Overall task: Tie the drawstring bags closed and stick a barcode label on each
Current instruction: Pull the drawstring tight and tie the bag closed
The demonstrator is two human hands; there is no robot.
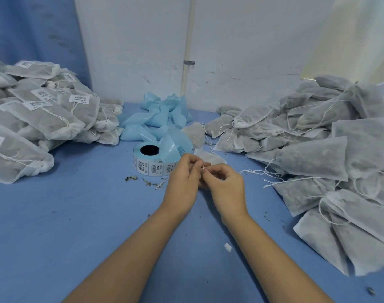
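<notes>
- Labelled bags [51,114] are lying piled at the tabletop's [77,215] left.
- The label roll [151,159] is sitting just beyond the left hand [183,176], nearer it than the right.
- Both hands, the right hand [225,184] included, are pinching the drawstring [203,168] between curled fingertips.
- The bag [210,158] is lying just beyond them, mouth toward the fingers, apparently lengthwise away.
- Unlabelled bags [313,158] are heaping up rightward.

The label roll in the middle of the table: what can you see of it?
The label roll lies flat on the blue table, its dark hollow core facing up. White barcode labels on pale blue backing wrap its side. A loose strip of empty blue backing curls off its top toward the crumpled blue heap behind. The left hand overlaps its right edge in view; whether they touch cannot be told.
</notes>
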